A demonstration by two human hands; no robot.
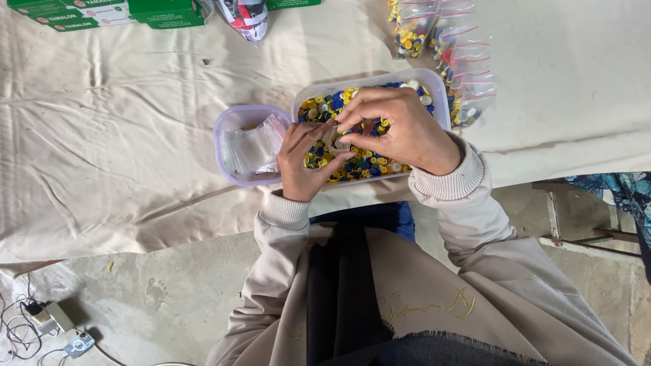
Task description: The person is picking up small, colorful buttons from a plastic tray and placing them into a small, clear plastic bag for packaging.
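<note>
Beige sleeves and a dark lap, nearest my lens, filled the lower frame; I logged the rest by size.

Item 1. Surface, draped in a creased cream cloth, carrying all the stock within arm's reach of the seated person.

Item 2. Rectangular clear tub, heaped with small yellow, blue and white buttons. It sat at the near edge of the surface, directly under both hands, presumably so pieces could be picked without stretching.

Item 3. Row of filled zip bags, laid overlapping beyond and to the right of the tub, apart from the loose stock.

Item 4. Round lilac-rimmed tub, touching the big tub's left side, holding empty clear bags; handy to the left hand.

Item 5. Green cartons, at the far edge, well apart.

Item 6. Right hand, over the buttons, fingers curled and pinched on a small clear bag.

Item 7. Left hand, at the tub's near-left corner, fingers closed on the same bag's lower edge. I judged the two-handed grip held its mouth steady above the tub, so spills would drop back in. I could not tell what the bag contained.
</note>
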